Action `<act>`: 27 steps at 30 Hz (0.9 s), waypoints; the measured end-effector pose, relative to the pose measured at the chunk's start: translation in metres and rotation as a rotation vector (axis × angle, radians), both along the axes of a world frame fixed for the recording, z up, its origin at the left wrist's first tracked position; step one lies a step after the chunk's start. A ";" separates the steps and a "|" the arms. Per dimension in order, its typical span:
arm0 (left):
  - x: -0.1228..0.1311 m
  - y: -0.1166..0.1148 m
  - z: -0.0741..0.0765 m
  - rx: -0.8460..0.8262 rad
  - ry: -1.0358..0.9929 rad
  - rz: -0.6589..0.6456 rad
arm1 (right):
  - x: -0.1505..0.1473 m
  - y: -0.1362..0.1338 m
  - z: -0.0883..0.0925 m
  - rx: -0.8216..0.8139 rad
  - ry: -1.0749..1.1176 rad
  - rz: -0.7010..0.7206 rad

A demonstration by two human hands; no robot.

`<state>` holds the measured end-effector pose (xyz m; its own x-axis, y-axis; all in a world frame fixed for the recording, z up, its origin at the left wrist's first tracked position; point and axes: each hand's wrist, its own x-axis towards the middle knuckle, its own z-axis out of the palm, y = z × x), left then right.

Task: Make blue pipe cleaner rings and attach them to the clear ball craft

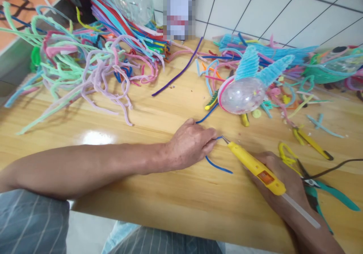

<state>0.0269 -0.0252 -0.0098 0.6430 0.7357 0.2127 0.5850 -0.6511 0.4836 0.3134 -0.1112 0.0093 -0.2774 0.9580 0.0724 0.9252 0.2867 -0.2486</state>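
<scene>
My left hand (191, 145) is closed around a dark blue pipe cleaner (218, 166), whose ends stick out above and below the fist. A short blue piece also pokes out from between its fingertips. In my right hand (272, 170) is a yellow hot glue gun (252, 165) with a clear glue stick (302, 210) protruding from its rear. The metal nozzle touches or nearly touches the short blue tip. Just beyond the hands lies a clear plastic ball (242, 96) with a pink rim and two fuzzy light-blue ear shapes (247, 63).
Green-handled pliers (334, 193) and a yellow craft knife (314, 143) lie at the right, near a dark cord (337, 165). Tangled green and lilac pipe cleaners (93, 76) spread at the left. One purple pipe cleaner (178, 72) lies mid-table. Bundles line the tiled wall (263, 11).
</scene>
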 end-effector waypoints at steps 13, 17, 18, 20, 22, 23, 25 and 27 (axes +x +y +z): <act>0.000 0.000 -0.001 -0.011 -0.011 -0.003 | 0.002 0.006 0.007 -0.049 -0.044 0.036; -0.001 -0.001 0.000 -0.006 0.000 -0.003 | 0.001 0.002 0.006 -0.021 -0.024 0.035; -0.001 -0.001 0.000 -0.005 0.001 -0.001 | 0.000 0.002 0.005 -0.010 -0.025 0.020; -0.001 -0.001 0.001 -0.007 0.000 0.001 | -0.001 0.001 0.005 0.004 -0.030 0.005; -0.001 -0.001 0.001 -0.010 -0.003 0.000 | 0.000 0.002 0.006 -0.001 -0.035 0.028; -0.001 -0.001 0.000 -0.011 -0.004 -0.001 | 0.001 0.003 0.006 -0.010 -0.039 0.048; 0.000 -0.001 0.000 -0.013 -0.002 -0.004 | 0.002 0.005 0.007 -0.016 -0.045 0.075; 0.000 -0.001 0.000 -0.015 -0.002 -0.003 | 0.002 0.006 0.007 -0.004 -0.046 0.085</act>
<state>0.0267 -0.0258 -0.0099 0.6452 0.7366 0.2031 0.5819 -0.6459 0.4942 0.3150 -0.1052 0.0167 -0.3603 0.9313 0.0541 0.9082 0.3634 -0.2079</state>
